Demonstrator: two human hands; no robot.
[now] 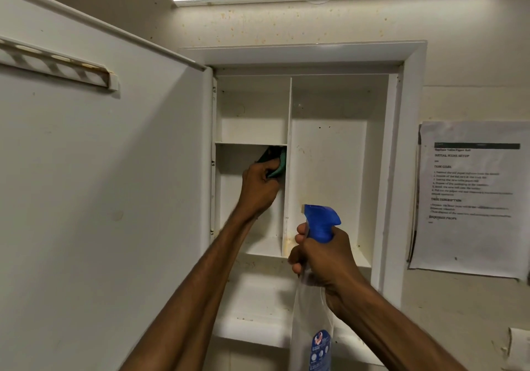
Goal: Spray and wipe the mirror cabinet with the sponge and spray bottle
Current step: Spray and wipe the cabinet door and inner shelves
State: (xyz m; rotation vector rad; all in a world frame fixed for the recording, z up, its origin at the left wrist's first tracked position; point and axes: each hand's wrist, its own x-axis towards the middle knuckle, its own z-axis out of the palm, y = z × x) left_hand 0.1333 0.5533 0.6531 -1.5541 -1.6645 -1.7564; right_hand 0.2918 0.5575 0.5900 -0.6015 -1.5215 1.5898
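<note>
So the sponge point(75, 167) is gripped in the left hand point(259, 187), pressed up under the shelf point(251, 143) in the cabinet point(329, 170). The spray bottle point(314, 299) is held upright in the right hand point(324, 259), lower and right, nozzle pointed left toward that compartment.
</note>
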